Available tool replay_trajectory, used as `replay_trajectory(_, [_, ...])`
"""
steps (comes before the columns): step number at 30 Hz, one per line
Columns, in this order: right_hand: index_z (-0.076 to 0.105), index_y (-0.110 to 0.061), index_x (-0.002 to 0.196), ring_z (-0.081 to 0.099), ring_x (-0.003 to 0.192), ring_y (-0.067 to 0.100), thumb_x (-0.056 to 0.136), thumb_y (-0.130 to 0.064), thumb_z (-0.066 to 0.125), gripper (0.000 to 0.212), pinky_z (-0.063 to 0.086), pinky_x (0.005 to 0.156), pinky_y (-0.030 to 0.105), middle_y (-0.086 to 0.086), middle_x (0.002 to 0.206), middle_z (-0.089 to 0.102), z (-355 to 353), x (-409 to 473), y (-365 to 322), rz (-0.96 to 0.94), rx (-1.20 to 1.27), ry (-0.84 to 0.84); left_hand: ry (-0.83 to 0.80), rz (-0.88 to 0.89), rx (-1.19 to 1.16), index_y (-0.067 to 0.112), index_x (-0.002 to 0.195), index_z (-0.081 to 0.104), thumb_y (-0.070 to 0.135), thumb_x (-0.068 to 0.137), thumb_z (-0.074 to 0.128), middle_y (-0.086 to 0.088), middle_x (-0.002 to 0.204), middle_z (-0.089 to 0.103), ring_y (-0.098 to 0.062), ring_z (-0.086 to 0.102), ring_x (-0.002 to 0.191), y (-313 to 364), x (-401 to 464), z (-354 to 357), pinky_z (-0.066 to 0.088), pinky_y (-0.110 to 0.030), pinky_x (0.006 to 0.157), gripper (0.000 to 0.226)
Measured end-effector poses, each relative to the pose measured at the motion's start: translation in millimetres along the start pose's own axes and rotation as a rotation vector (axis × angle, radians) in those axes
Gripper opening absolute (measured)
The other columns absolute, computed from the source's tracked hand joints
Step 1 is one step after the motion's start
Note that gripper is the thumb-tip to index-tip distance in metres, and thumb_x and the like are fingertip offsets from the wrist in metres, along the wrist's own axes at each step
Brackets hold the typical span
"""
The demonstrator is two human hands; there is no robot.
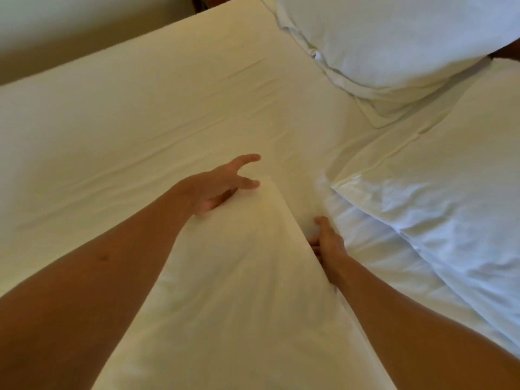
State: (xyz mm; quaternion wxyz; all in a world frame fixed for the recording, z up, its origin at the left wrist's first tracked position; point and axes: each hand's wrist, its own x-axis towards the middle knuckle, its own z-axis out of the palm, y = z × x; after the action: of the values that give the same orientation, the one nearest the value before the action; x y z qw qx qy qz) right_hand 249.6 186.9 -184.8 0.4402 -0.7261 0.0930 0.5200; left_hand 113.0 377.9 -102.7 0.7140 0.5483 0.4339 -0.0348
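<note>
I hold a white pillow (239, 277) between my forearms above the bed, one corner pointing away from me. My left hand (222, 184) lies against the pillow's left side near that corner, with fingers spread and straight. Lower down, my right hand (326, 243) grips the pillow's right edge; its thumb lies on top and its fingers curl underneath. The underside of the pillow is hidden.
A white fitted sheet (140, 108) covers the mattress, with light creases. A second white pillow (394, 38) lies at the top right and a third (439, 198) at the right, over rumpled white bedding (394, 263). The bed's far edge (98, 53) runs diagonally at the upper left.
</note>
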Motion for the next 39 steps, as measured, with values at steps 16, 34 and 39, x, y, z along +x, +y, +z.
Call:
replay_trajectory(16, [0.065,-0.012,0.097,0.058,0.072,0.022,0.091,-0.049,0.049,0.040,0.043,0.069,0.034,0.005,0.073,0.063,8,-3,1,-0.140,-0.121,0.064,0.776,0.929,0.880,0.014,0.109,0.064,0.014,0.092,0.049,0.002,0.108,0.070,-0.014,0.064,0.103,-49,-22,80,0.038,-0.036,0.099,0.023])
replay_trajectory(34, [0.025,-0.023,0.154,0.010,0.151,0.022,0.101,-0.042,0.026,0.056,0.009,0.122,0.048,0.007,0.163,0.015,-88,-146,180,-1.092,-1.188,0.112,0.508,0.285,1.140,0.018,0.156,-0.002,0.047,0.098,0.019,-0.005,0.164,0.007,-0.017,0.003,0.151,-149,-108,152,0.002,-0.055,0.118,0.068])
replay_trajectory(39, [0.016,-0.025,0.156,0.006,0.151,0.019,0.102,-0.046,0.013,0.059,0.013,0.118,0.058,-0.005,0.164,0.008,-144,-119,206,-0.929,-1.392,0.184,0.601,0.257,1.239,0.009,0.152,0.028,0.046,0.097,0.024,-0.013,0.158,0.029,-0.026,0.023,0.148,-240,-240,131,0.012,-0.062,0.115,0.066])
